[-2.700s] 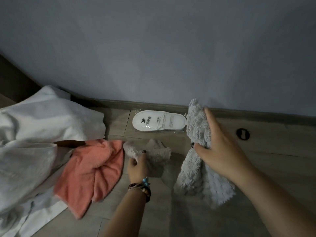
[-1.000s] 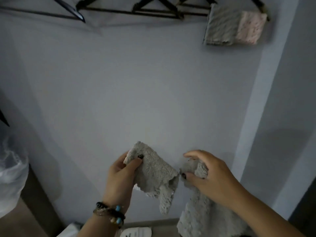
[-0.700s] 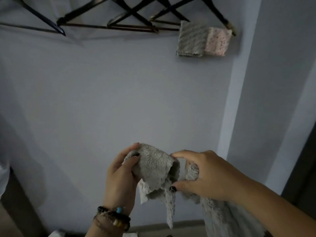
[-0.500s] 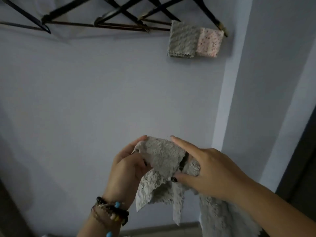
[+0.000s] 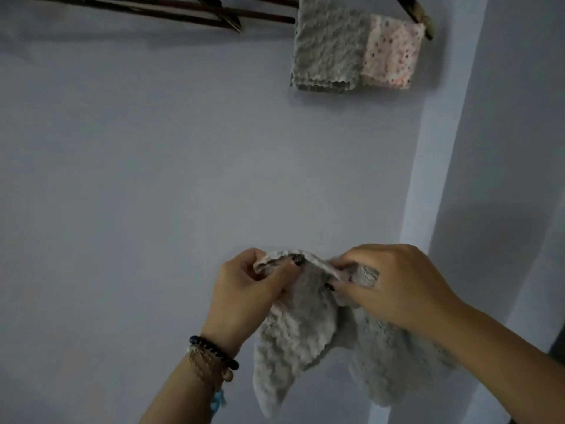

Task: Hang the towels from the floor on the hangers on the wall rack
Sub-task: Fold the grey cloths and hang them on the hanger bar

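- Wall (image 5: 153, 179): plain pale grey-blue, fills the view; a vertical corner runs down at right.
- Grey towel (image 5: 302, 335): fluffy, held up in front of the wall between both hands, its lower part hanging loose in two lobes.
- Hangers (image 5: 171, 13): dark, along the top edge.
- Hung grey towel (image 5: 327, 50): draped over a hanger, touching a pink dotted cloth (image 5: 394, 53) at its right.
- Right hand (image 5: 394, 286): fingers curled, pinching the towel's top edge.
- Left hand (image 5: 250, 289): pinching the same edge, near the right.
- Beaded bracelets (image 5: 214, 356): on the left wrist.
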A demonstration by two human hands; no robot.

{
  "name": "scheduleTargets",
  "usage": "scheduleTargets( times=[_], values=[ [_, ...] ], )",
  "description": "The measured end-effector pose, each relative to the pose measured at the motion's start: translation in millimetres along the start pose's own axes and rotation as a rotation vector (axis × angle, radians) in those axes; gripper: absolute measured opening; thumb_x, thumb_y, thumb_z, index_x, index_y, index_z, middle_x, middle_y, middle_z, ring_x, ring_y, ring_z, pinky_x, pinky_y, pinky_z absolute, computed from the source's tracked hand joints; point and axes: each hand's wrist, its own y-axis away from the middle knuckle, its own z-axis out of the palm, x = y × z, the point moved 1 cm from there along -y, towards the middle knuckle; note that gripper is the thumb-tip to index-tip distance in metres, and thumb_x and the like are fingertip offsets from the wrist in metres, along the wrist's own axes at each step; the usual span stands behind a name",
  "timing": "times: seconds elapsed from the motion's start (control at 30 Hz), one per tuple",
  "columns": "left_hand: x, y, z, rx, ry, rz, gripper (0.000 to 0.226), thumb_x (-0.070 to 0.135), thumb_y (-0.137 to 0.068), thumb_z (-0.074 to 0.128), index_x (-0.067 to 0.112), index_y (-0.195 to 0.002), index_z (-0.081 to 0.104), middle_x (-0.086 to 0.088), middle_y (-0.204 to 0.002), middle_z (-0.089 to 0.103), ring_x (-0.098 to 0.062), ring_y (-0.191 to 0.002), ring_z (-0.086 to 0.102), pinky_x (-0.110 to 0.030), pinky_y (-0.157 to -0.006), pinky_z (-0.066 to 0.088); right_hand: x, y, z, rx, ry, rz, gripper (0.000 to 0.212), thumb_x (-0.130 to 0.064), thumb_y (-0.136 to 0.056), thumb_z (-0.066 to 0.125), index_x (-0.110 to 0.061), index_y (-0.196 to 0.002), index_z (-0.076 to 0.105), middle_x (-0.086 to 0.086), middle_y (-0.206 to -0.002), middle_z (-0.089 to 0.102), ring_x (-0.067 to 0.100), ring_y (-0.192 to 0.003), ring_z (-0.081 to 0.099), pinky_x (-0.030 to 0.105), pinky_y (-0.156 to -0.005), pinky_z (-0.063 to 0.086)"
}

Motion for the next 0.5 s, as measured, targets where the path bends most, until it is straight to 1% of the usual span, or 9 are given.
scheduleTargets(
  times=[0.03,0.1,0.17,0.2,0.27,0.3,0.37,0.43,0.5],
  values=[
    [-4,-11,2,-0.038,-0.064,-0.002,0.040,0.038,-0.074,0.080,0.004,-0.073,0.058,-0.006,-0.062,0.066,-0.022,-0.058,0.063,-0.034,-0.052,0.051,8,-8,4,0.013,0.005,0.000,0.016,-0.040,-0.080,0.071,-0.026,-0.087,0.075,-0.014,-0.082,0.073,0.010,-0.069,0.067,0.034,-0.062,0.056],
    [-15,-30,10,-0.106,-0.208,0.010,0.039,0.035,-0.077,0.079,0.011,-0.068,0.050,0.007,-0.051,0.054,-0.012,-0.047,0.050,-0.023,-0.045,0.039,25,-21,11,0.012,-0.002,0.007,0.015,-0.036,-0.084,0.069,-0.027,-0.072,0.070,-0.012,-0.069,0.068,0.009,-0.059,0.062,0.033,-0.056,0.051],
    [-25,-45,20,-0.128,-0.337,0.037,0.036,0.028,-0.078,0.077,0.010,-0.071,0.046,0.007,-0.054,0.048,-0.010,-0.046,0.040,-0.022,-0.045,0.033,41,-32,15,0.003,-0.031,0.012,0.030,-0.033,-0.085,0.064,-0.033,-0.058,0.053,-0.009,-0.057,0.055,0.009,-0.049,0.051,0.031,-0.048,0.043],
    [-30,-51,25,-0.119,-0.401,0.064,0.031,0.020,-0.078,0.074,0.008,-0.073,0.047,0.001,-0.058,0.049,-0.011,-0.048,0.038,-0.022,-0.046,0.031,48,-37,15,-0.004,-0.049,0.018,0.035,-0.030,-0.086,0.064,-0.035,-0.056,0.045,-0.008,-0.054,0.050,0.012,-0.048,0.048,0.033,-0.047,0.040],
    [-39,-62,31,-0.055,-0.522,0.131,0.018,0.006,-0.076,0.066,0.007,-0.075,0.048,-0.009,-0.064,0.051,-0.015,-0.051,0.038,-0.022,-0.048,0.031,64,-48,15,-0.010,-0.092,0.032,0.041,-0.024,-0.084,0.065,-0.032,-0.053,0.039,-0.005,-0.054,0.045,0.018,-0.048,0.047,0.037,-0.049,0.040],
    [-44,-67,32,-0.002,-0.567,0.162,0.016,0.000,-0.075,0.063,0.009,-0.076,0.051,-0.012,-0.066,0.053,-0.017,-0.055,0.042,-0.022,-0.050,0.033,74,-54,13,0.002,-0.110,0.034,0.042,-0.021,-0.083,0.065,-0.028,-0.051,0.039,-0.003,-0.054,0.044,0.020,-0.049,0.047,0.038,-0.051,0.040],
    [-55,-76,32,0.090,-0.627,0.177,0.023,-0.003,-0.077,0.063,0.018,-0.084,0.058,-0.007,-0.072,0.053,-0.015,-0.064,0.050,-0.019,-0.056,0.039,97,-66,7,0.048,-0.167,0.052,0.041,-0.015,-0.083,0.065,-0.013,-0.051,0.039,0.001,-0.054,0.040,0.021,-0.050,0.043,0.037,-0.053,0.037],
    [-67,-79,32,0.094,-0.662,0.159,0.024,-0.001,-0.081,0.063,0.022,-0.088,0.063,0.000,-0.083,0.053,-0.006,-0.073,0.053,-0.009,-0.064,0.041,121,-75,-1,0.072,-0.254,0.093,0.041,-0.011,-0.082,0.066,-0.007,-0.051,0.040,0.004,-0.052,0.038,0.019,-0.048,0.037,0.033,-0.052,0.031],
    [-82,-79,34,0.015,-0.717,0.148,0.020,-0.001,-0.085,0.060,0.018,-0.087,0.067,0.005,-0.089,0.052,-0.002,-0.078,0.052,-0.004,-0.067,0.038,144,-79,-5,0.041,-0.330,0.149,0.038,-0.010,-0.082,0.067,-0.009,-0.050,0.047,-0.001,-0.046,0.037,0.012,-0.041,0.031,0.026,-0.046,0.026]
  ],
)
